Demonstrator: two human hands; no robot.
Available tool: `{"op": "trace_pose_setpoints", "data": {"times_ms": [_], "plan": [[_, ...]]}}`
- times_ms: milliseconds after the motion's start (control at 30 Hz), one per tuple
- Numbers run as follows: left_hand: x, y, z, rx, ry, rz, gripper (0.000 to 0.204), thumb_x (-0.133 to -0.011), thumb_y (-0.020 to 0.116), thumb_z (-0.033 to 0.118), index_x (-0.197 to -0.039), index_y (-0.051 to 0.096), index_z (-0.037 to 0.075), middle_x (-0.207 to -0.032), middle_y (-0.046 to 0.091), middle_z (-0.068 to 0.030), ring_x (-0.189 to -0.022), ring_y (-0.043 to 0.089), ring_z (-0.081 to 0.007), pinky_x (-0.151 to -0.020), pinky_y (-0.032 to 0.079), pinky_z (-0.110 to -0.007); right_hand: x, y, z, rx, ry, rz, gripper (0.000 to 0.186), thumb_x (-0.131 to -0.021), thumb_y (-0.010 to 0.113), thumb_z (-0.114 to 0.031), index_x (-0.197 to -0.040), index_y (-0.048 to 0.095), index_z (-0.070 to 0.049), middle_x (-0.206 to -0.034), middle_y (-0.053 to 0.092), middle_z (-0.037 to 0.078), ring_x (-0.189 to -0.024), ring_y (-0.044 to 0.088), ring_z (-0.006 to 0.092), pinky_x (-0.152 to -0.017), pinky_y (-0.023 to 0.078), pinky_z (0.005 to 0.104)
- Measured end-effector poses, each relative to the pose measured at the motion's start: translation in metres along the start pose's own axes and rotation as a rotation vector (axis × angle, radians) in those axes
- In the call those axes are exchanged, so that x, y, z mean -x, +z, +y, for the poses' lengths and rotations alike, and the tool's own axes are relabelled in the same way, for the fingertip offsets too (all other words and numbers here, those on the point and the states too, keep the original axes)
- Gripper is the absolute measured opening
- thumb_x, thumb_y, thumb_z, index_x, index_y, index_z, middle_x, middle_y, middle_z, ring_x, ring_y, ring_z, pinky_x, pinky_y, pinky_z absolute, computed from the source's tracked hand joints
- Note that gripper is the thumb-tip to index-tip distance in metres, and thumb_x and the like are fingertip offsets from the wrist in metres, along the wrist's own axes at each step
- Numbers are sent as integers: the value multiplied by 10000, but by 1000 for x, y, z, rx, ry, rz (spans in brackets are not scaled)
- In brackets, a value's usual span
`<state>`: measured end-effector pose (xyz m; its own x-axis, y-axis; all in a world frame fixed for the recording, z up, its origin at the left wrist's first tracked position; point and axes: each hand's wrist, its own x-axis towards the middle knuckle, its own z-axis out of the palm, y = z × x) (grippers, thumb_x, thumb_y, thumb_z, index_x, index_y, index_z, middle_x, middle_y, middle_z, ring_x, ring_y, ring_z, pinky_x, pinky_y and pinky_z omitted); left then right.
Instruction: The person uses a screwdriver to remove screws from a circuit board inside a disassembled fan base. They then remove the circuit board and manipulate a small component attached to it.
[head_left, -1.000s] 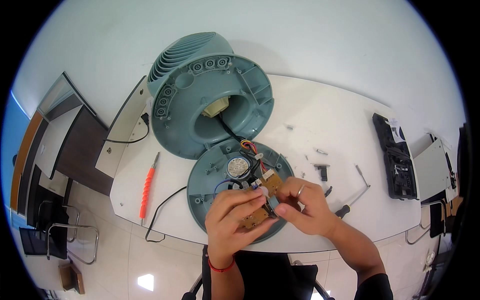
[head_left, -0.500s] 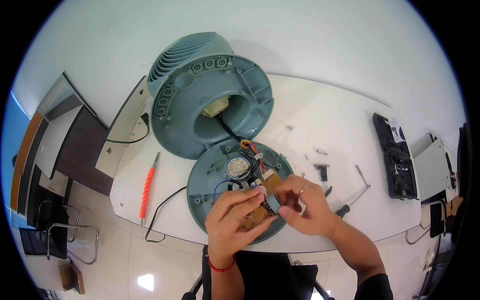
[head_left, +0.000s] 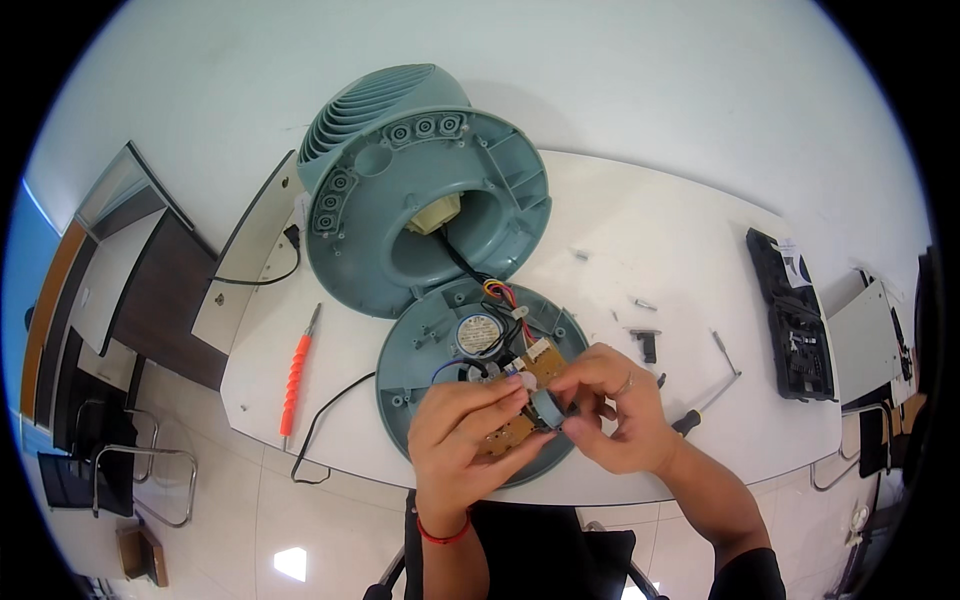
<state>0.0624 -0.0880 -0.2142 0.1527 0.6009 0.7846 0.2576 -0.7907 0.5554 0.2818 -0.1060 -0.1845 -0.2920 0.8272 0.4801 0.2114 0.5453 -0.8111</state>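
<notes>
My left hand [head_left: 462, 437], with a red cord at the wrist, is closed around a brown circuit board [head_left: 508, 437], its fingers partly covering the board. A blue-grey round knob [head_left: 546, 409] sits at the board's right side. My right hand [head_left: 618, 412], a ring on one finger, pinches at the knob's right edge; a small dark part shows between its fingers. Beneath both hands lies the round blue-grey base [head_left: 402, 385] of a fan, holding a round silver motor [head_left: 479, 335] and wires [head_left: 500, 292]. Behind it rests the tilted fan body [head_left: 340, 262], joined to it by cables.
An orange spiral-handled screwdriver [head_left: 297, 385] lies at the left, near a black power cord [head_left: 327, 408]. To the right are a small black part [head_left: 647, 346], loose metal bits [head_left: 643, 304], a bent-looking screwdriver [head_left: 708, 404] and an open black tool case [head_left: 796, 330] on the white table [head_left: 660, 225].
The knob has turned slightly and shows more of its rounded side, as the right fingers shifted a little around it. My left hand keeps nearly the same place.
</notes>
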Motion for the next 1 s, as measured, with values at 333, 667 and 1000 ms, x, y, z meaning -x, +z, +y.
{"op": "trace_pose_setpoints", "data": {"times_ms": [333,667,1000], "plan": [[-4,1,1,-8,41,-38,504,-604,984,48,-1067,787,33,-1142,766,-107,-933,727,-234,-806,581,-318,0,2,-6,117,125,-28,378,-866,849,-121,-1192,675,-40,-810,657,32,-511,525,65,-482,392,216],[0,6,-1,11,36,-32,526,-583,994,64,-1067,788,45,-1163,764,-95,-923,724,-232,-805,593,-330,0,1,-4,152,78,-49,346,-890,756,-55,-1214,636,-33,-801,645,53,-558,623,129,-536,469,254],[-6,-1,6,54,-14,-2,422,-682,949,104,-1064,770,100,-1135,762,-37,-944,691,-243,-867,513,-378,-1,-3,-5,-40,195,-10,331,-943,708,-217,-1202,691,-10,-950,636,56,-751,568,116,-649,452,251]]}}
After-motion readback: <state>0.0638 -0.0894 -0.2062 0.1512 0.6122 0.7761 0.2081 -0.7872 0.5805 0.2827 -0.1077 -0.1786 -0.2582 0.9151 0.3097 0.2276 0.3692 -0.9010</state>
